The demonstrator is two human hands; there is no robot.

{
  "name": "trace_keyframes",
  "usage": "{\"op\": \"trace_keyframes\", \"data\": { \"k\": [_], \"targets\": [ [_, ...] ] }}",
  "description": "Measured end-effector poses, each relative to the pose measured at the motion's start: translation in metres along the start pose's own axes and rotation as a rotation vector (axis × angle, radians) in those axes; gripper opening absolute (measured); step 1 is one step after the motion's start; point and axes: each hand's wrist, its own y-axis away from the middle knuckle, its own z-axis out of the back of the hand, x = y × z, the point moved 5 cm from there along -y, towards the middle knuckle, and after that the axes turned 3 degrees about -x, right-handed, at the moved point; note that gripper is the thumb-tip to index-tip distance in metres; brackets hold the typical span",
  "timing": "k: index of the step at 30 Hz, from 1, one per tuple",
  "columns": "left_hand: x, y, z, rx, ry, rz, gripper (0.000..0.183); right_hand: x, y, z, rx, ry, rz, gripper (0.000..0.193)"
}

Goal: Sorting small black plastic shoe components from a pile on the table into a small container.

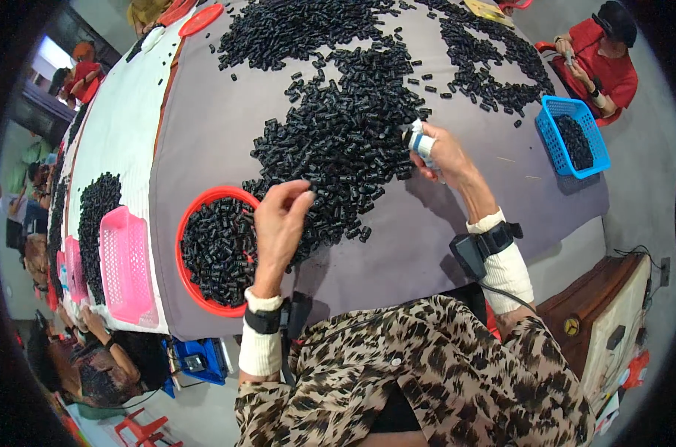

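My left hand (277, 227) is over the near edge of a big pile of small black cylindrical parts (345, 119), beside a round red basin (183, 279). Its thumb and fingertips are pinched together; anything between them is too small to make out. At the pile's right side, my right hand (451, 158) is closed around a white, cloth-like piece with a blue band (423, 143). A dark tip shows at the end of this white piece. More of the same black parts fill the red basin.
Further black heaps (494, 71) lie across the grey tablecloth (494, 194). A blue basket (595, 138) with black parts stands at the right, near a person in red (598, 59). Pink baskets (125, 261) stand at the left, where other people work. A wooden cabinet (584, 313) is at lower right.
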Motion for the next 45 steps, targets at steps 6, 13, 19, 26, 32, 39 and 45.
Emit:
{"op": "trace_keyframes", "data": {
  "k": [6, 13, 19, 26, 32, 39, 45],
  "targets": [
    [0.002, -0.029, -0.042, 0.047, -0.358, -0.208, 0.023, -0.010, 0.022, 0.004, 0.028, -0.004, 0.032, 0.019],
    [-0.012, -0.049, -0.070, 0.028, -0.539, -0.477, 0.023, -0.023, 0.032, 0.000, 0.041, -0.001, 0.001, 0.016],
    [0.008, -0.068, -0.089, 0.120, -0.798, -0.559, 0.013, -0.008, 0.028, 0.009, 0.020, -0.152, 0.087, 0.017],
    [0.004, -0.061, -0.080, 0.178, -0.517, -0.444, 0.019, -0.009, 0.030, 0.008, 0.015, -0.151, 0.026, 0.015],
    [-0.049, -0.013, -0.037, 0.255, 0.195, -0.066, 0.017, 0.025, 0.044, -0.030, 0.133, -0.118, 0.188, 0.008],
    [-0.073, 0.020, -0.006, 0.164, 0.533, -0.064, 0.024, 0.068, 0.071, -0.074, 0.347, -0.045, 0.367, 0.006],
    [-0.077, 0.025, -0.008, 0.198, 0.790, -0.042, 0.028, 0.077, 0.078, -0.083, 0.374, -0.063, 0.360, 0.010]
  ]
}}
